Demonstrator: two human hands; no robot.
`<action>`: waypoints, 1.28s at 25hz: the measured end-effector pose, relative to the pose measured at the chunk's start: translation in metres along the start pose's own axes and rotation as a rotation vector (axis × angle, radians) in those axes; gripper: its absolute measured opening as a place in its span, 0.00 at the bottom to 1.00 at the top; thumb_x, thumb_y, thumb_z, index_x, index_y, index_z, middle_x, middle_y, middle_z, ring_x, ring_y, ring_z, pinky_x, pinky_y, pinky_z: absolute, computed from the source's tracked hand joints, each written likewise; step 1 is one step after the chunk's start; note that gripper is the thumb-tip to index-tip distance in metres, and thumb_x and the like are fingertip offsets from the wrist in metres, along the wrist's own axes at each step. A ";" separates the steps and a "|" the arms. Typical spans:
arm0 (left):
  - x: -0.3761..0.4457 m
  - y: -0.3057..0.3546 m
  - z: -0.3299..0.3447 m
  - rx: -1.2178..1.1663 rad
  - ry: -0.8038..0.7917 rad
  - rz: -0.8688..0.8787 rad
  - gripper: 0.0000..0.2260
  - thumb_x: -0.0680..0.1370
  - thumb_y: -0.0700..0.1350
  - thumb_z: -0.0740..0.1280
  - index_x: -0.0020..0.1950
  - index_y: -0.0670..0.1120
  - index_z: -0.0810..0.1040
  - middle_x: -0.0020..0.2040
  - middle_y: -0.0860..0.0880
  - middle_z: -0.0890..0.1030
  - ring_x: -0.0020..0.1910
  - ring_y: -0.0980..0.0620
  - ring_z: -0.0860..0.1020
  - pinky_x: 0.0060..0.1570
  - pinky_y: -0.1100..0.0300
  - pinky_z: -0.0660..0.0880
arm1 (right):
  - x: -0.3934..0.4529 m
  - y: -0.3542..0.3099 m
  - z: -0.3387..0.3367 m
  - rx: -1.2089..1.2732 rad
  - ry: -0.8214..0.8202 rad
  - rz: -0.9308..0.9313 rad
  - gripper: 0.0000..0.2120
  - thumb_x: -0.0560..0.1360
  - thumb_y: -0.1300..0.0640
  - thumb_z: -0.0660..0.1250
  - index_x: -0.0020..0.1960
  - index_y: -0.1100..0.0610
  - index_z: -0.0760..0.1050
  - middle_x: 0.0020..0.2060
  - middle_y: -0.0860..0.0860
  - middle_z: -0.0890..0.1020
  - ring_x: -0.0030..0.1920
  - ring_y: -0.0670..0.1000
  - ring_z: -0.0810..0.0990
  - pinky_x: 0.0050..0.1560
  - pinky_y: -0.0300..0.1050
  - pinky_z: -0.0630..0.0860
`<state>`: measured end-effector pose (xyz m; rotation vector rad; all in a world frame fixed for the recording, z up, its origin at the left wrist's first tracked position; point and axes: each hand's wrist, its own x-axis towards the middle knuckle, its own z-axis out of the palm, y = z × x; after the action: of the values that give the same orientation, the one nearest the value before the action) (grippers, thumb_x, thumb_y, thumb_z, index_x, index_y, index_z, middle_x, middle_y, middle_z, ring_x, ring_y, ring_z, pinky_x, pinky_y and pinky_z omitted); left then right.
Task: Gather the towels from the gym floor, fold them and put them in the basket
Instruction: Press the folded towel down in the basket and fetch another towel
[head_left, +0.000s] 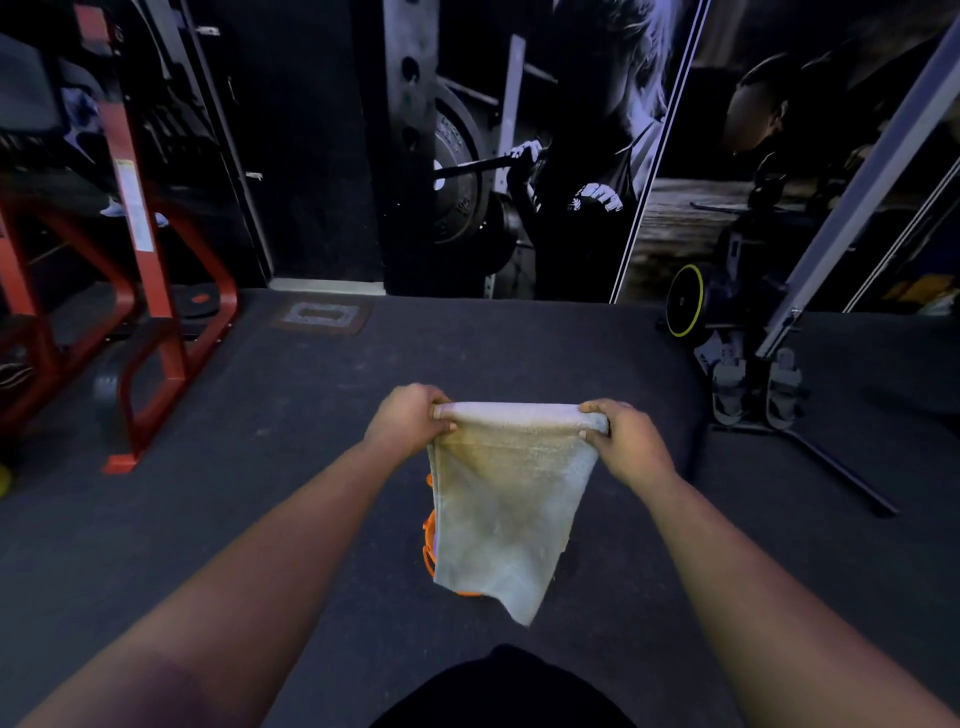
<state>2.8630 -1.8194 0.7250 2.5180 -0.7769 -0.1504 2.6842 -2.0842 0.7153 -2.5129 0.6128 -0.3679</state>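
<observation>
The dark gym floor (311, 467) fills the view, with 1 red steel frame (156, 291) standing at the left and 1 grey machine (753, 374) on a thin stand at the right, both well apart from the work. In the middle hangs 1 pale towel (509, 499), held up in the air by its top edge, its lower corner drooping to a point. Behind it only slivers of 1 orange basket (429, 540) show, so the basket seems to sit on the floor directly under the towel; what it holds is hidden. The left hand (410, 421) pinches the top left corner with fingers curled over the hem, and the right hand (618, 441) grips the top right corner the same way. The likely trouble is a skewed fold: the bottom edge hangs uneven, so bringing the corners together may leave layers misaligned. A loose pinch could also let 1 corner slip and drop the cloth onto the floor, or it could land crumpled in the basket. No other towels are visible
</observation>
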 end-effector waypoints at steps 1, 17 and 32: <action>0.000 0.000 -0.001 0.029 0.016 -0.008 0.10 0.72 0.48 0.78 0.52 0.50 0.85 0.47 0.48 0.86 0.47 0.48 0.83 0.43 0.58 0.75 | 0.000 0.000 0.000 -0.010 0.010 0.004 0.17 0.75 0.56 0.74 0.63 0.49 0.79 0.61 0.49 0.81 0.60 0.52 0.79 0.62 0.51 0.76; 0.002 0.011 -0.007 -0.346 0.052 -0.038 0.36 0.73 0.28 0.69 0.76 0.55 0.70 0.63 0.45 0.69 0.58 0.51 0.73 0.51 0.65 0.75 | 0.013 0.000 -0.002 0.254 0.079 0.065 0.25 0.70 0.66 0.73 0.64 0.48 0.79 0.57 0.49 0.80 0.56 0.52 0.81 0.59 0.52 0.80; 0.011 0.060 -0.061 -1.325 0.336 0.059 0.13 0.80 0.37 0.69 0.64 0.45 0.76 0.55 0.46 0.82 0.51 0.50 0.80 0.51 0.56 0.78 | -0.002 -0.028 -0.024 0.891 0.091 -0.003 0.19 0.73 0.59 0.77 0.61 0.55 0.76 0.52 0.45 0.84 0.53 0.47 0.84 0.50 0.40 0.82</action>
<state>2.8574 -1.8420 0.8079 1.2095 -0.3725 -0.1437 2.6834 -2.0719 0.7504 -1.6489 0.3573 -0.5994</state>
